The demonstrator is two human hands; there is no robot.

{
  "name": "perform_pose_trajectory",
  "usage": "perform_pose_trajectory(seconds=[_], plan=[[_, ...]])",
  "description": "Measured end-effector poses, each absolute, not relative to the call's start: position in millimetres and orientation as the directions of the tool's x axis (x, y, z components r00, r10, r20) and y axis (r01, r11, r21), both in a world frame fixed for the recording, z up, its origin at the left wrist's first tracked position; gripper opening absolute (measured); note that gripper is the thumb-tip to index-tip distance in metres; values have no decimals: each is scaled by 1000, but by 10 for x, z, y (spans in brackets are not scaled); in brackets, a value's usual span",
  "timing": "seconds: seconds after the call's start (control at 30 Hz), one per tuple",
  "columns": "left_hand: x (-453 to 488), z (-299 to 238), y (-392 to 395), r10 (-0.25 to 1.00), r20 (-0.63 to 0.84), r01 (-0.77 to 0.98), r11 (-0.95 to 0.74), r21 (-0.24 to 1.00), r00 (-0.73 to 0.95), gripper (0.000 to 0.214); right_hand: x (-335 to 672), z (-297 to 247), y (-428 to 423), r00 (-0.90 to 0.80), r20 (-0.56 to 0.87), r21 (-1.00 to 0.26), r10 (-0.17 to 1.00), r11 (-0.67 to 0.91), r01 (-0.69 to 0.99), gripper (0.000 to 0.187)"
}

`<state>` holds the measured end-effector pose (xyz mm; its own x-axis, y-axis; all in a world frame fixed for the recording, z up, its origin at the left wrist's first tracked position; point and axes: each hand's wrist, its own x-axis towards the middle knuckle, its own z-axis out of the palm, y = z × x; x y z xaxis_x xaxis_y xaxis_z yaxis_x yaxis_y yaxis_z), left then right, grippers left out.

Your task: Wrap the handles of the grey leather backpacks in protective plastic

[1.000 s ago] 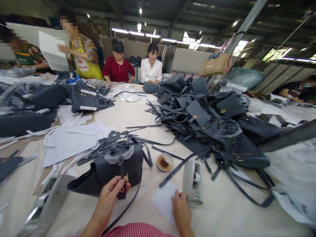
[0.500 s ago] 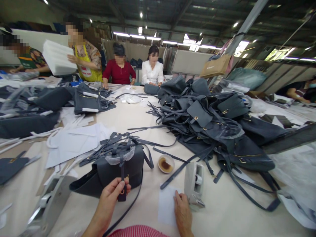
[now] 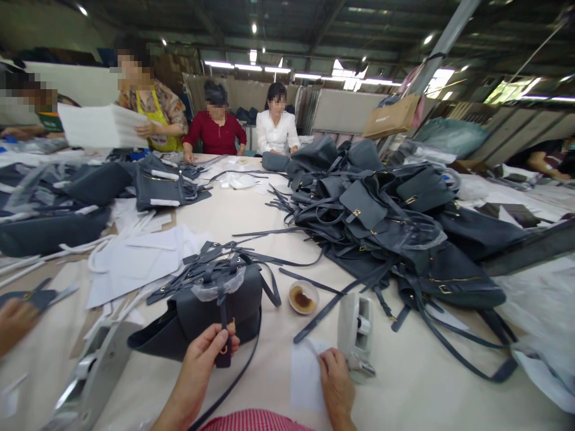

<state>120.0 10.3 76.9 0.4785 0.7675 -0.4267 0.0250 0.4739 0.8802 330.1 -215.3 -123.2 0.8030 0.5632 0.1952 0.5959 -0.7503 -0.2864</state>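
My left hand (image 3: 209, 347) is closed around a dark leather strap tab (image 3: 223, 357) with a small metal ring, at the front of a dark blue-grey handbag (image 3: 202, 317). The bag stands on the table, with clear plastic wrap (image 3: 220, 284) around its handle base. My right hand (image 3: 336, 380) has its fingers bent together at the edge of white paper (image 3: 305, 383) lying flat; a thin edge rises toward the fingertips. Just right of that hand stands a grey tape dispenser (image 3: 354, 335). A small dish of brown matter (image 3: 303, 297) sits beyond the paper.
A large pile of dark handbags (image 3: 381, 215) fills the right side. White sheets (image 3: 135, 263) and a second tape dispenser (image 3: 92, 374) lie at left. A co-worker's hand (image 3: 18, 323) reaches in from the left edge. Several people sit or stand across the table (image 3: 215, 212).
My right hand has shifted slightly and lifts a thin paper edge. My left hand keeps its hold. A co-worker's hand has appeared at left, and the white foam stack across the table has turned and lowered.
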Motion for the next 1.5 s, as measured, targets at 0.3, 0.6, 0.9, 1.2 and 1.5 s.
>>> perform_pose_trajectory(seconds=[0.3, 0.6, 0.9, 1.2, 1.5], plan=[[1216, 840, 81, 771, -428, 10, 480, 877, 471, 45, 3332, -1125, -2193, 800, 208, -487, 563, -650, 584, 36], [1192, 834, 76, 779, -422, -2, 477, 879, 463, 43, 3437, -955, -2120, 880, 46, -759, 473, -556, 339, 60], [1182, 846, 56, 776, -424, -6, 482, 876, 468, 42, 3471, -881, -2143, 871, -71, -815, 486, -531, 230, 54], [1165, 834, 54, 773, -422, 2, 478, 879, 473, 41, 3413, -721, -2072, 877, -192, -850, 440, -521, 75, 39], [1201, 839, 53, 761, -422, -25, 497, 867, 493, 41, 3357, -403, -1826, 710, -385, -906, 589, -387, -169, 45]])
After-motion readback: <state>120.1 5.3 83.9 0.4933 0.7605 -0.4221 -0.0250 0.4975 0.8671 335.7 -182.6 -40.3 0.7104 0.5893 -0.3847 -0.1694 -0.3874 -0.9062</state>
